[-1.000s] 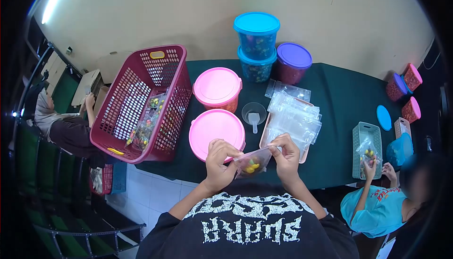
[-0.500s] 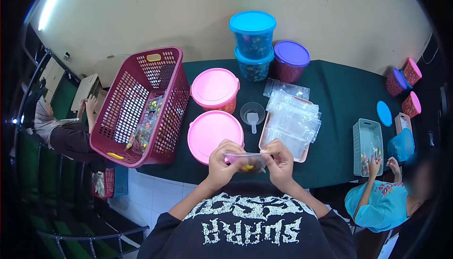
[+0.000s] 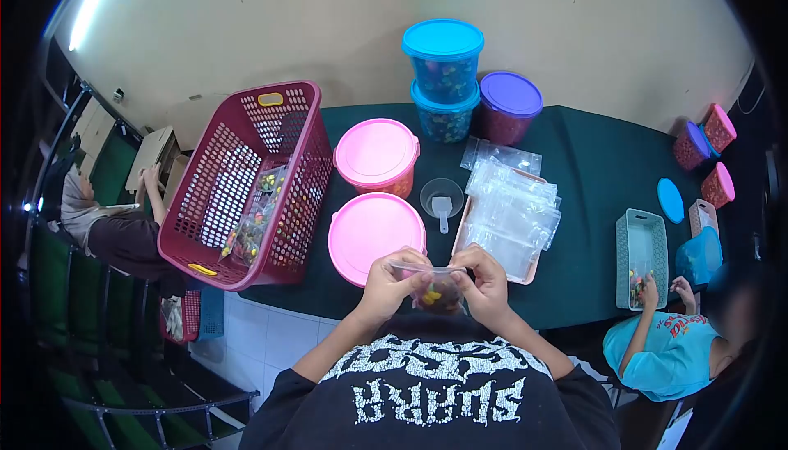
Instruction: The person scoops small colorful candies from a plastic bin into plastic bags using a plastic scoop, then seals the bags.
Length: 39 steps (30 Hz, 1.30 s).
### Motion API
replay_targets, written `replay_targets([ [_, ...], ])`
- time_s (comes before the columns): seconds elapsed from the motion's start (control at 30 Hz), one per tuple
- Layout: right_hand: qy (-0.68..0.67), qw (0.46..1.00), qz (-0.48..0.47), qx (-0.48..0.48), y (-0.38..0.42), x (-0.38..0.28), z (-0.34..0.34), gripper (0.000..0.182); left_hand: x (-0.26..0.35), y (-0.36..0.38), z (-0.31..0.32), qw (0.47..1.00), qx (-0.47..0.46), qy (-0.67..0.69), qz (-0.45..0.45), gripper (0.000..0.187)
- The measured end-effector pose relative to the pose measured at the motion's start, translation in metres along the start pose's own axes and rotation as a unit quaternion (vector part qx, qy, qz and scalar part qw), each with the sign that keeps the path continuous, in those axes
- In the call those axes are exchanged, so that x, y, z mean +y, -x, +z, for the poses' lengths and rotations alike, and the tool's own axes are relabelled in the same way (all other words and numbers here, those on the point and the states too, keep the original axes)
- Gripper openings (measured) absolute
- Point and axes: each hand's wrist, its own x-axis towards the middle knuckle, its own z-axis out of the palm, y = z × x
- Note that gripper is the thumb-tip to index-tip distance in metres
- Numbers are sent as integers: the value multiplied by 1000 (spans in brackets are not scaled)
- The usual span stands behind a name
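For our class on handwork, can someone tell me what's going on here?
The person's left hand and right hand pinch the top edge of a clear bag of colorful pieces. Filled bags lie in the basket on the left. Flat bags lie on a tray to the right.

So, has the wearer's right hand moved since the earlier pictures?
Yes. Against the tray, the right hand has shifted slightly left, closer to the left hand; both pinch the filled bag.
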Motion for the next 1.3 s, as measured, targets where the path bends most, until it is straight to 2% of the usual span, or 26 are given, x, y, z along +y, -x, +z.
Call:
replay_targets([
  [0.07,15,1000,2,-4,-3,1,-3,8,0,2,1,1000,-8,-14,3,8],
  [0.17,31,999,4,-16,-5,-7,3,10,-3,2,3,996,31,-78,8,7],
  [0.23,33,999,3,-25,-6,-9,4,11,-11,0,6,969,11,-199,144,7],
  [0.37,99,995,-26,2,-7,-8,4,11,-6,1,11,964,46,-214,149,6],
  [0.43,119,992,-41,11,-12,-11,2,11,-2,-1,10,944,53,-251,207,6],
  [0.6,138,988,-62,41,-15,-10,-5,11,5,-3,10,959,91,-189,191,8],
  [0.73,176,980,-87,21,-15,-12,-7,12,8,-1,10,961,113,-151,204,7],
  [0.87,171,983,-68,18,-13,-11,-6,11,8,0,7,966,110,-128,199,8],
  [0.93,171,982,-72,24,-12,-9,-5,11,9,2,6,977,115,-102,144,13],
  [0.97,161,984,-65,28,-11,-9,-5,11,8,2,5,977,113,-102,146,13],
  [1.03,151,986,-58,32,-10,-8,-5,11,4,0,0,978,146,-63,137,15],
  [1.17,100,994,-27,33,-8,-6,0,11,2,-2,-5,982,136,-50,121,7],
  [1.2,93,995,-22,31,-7,-6,1,11,1,-6,-3,965,166,-115,167,5],
  [1.23,93,995,-24,30,-5,-5,2,11,0,-8,0,941,195,-178,213,11],
  [1.27,79,993,-35,77,-4,-2,5,10,0,-9,6,940,197,-178,216,11],
  [1.3,66,989,-46,123,-3,0,6,10,-2,-9,13,905,229,-218,284,18],
])
